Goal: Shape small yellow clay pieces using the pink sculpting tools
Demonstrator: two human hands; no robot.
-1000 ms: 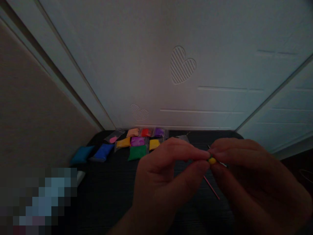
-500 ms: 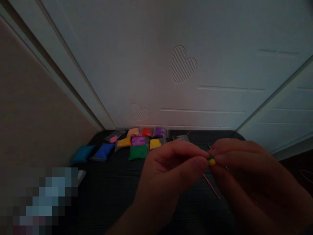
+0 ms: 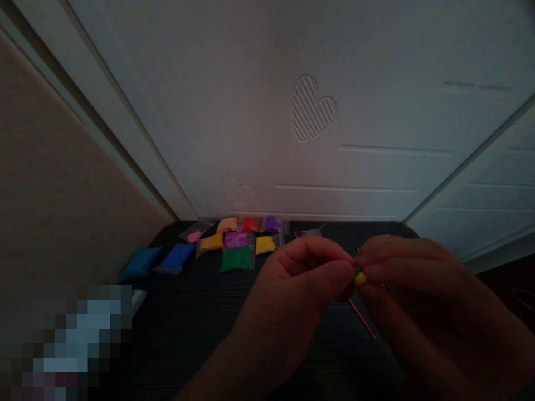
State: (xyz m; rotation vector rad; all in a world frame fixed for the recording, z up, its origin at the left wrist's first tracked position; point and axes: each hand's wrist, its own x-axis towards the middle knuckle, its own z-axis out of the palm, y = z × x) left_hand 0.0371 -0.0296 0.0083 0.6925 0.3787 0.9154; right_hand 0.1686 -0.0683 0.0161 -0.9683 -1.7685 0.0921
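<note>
Between the fingertips of both hands is a small yellow and green piece of modelling clay [image 3: 360,277], its green part on the upper left. My right hand [image 3: 430,295] is closed, pinching the yellow part between thumb and fingers. Thumb and forefinger of my left hand [image 3: 296,295] are pressed together at the green part. Most of the piece is covered by fingers. Below the hands a thin pink stick [image 3: 363,318] lies on the dark table [image 3: 179,334], its upper end hidden.
Several clay bags lie at the back: green [image 3: 236,259], yellow [image 3: 265,245], blue [image 3: 178,258], teal [image 3: 142,262] and others. A clear bag [image 3: 311,233] lies behind my left hand. The white panel [image 3: 259,111] rises behind the table. A pixelated patch covers the lower left.
My left hand has turned slightly and its fingers have shifted at the clay piece, so more of the yellow and green shows. My right hand has barely moved.
</note>
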